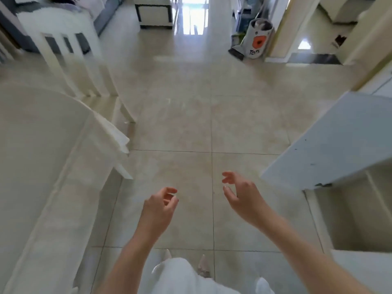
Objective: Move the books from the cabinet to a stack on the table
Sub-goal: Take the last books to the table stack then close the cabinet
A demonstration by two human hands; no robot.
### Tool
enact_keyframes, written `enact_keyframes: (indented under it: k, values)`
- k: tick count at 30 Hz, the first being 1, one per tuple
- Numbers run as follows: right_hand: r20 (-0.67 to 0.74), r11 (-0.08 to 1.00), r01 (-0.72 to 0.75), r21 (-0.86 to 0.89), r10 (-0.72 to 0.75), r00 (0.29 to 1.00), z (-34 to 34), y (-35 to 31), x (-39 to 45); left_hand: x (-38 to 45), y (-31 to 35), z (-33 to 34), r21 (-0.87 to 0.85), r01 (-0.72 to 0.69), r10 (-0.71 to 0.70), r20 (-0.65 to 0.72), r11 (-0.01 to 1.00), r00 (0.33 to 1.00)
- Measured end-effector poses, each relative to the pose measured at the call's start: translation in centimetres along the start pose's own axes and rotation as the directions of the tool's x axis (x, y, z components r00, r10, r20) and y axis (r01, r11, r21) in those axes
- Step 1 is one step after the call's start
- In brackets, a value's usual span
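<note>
Pale beige floor tiles fill the head view, glossy and crossed by thin dark grout lines, with bright light glaring off them at the far end of the room.

Both of the person's hands hang in the air over the tiles, near each other but apart. The left hand has its fingers loosely curled toward the thumb, holding nothing and touching nothing. The right hand is a little more spread, fingers bent and relaxed, also holding nothing. Two bare forearms run up from the bottom edge, and white clothing and two shoe tips show between them.

On the left stands one table under a whitish cloth, its corner draping down. Beyond it is one white chair with a slatted back. On the right is one white cabinet with a pale, slightly speckled top; its lower compartment is in shadow, and no books can be made out in it or on the table, so where they are cannot be told.

Farther off, one white bin with an orange mark leans by a doorway, and one low white unit with dark trim stands at the top.
</note>
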State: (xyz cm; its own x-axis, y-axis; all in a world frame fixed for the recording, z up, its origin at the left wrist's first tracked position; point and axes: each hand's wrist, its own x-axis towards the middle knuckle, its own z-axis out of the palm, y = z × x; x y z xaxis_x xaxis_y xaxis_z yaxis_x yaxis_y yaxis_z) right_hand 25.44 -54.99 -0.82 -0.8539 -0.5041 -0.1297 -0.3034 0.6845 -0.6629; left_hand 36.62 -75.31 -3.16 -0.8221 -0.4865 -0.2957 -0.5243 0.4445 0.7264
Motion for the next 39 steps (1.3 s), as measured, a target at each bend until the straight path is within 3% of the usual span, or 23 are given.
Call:
enact_keyframes:
  k: [8,21,26,29,36,39]
  values:
    - [-0.166,0.942,-0.322,0.098,0.335,0.927,-10.0,11.8,2.3,10.4,11.5,11.8,0.113,-0.192,0.143,0.339,0.975,0.93]
    - [-0.313,0.782,-0.537,0.316,0.62,0.719,-25.5,24.4,12.7,29.0,35.8,28.1,0.001,-0.441,0.353,0.596,0.898,0.721]
    - [-0.286,0.692,-0.557,0.459,0.709,0.644,-30.8,27.9,16.4,32.4,46.8,34.5,-0.041,-0.589,0.481,0.624,0.807,0.615]
    - [-0.217,0.574,-0.585,0.573,0.794,0.568,-33.7,30.4,19.1,32.7,52.0,38.2,-0.104,-0.644,0.545,0.644,0.758,0.537]
    - [0.107,0.216,-0.59,0.778,0.879,0.464,-35.4,32.9,23.6,33.8,56.9,45.1,-0.159,-0.597,0.402,0.866,0.787,0.299]
    - [0.152,0.136,-0.553,0.822,0.884,0.443,-35.1,32.8,24.4,34.1,58.1,47.1,-0.152,-0.59,0.322,0.927,0.793,0.194]
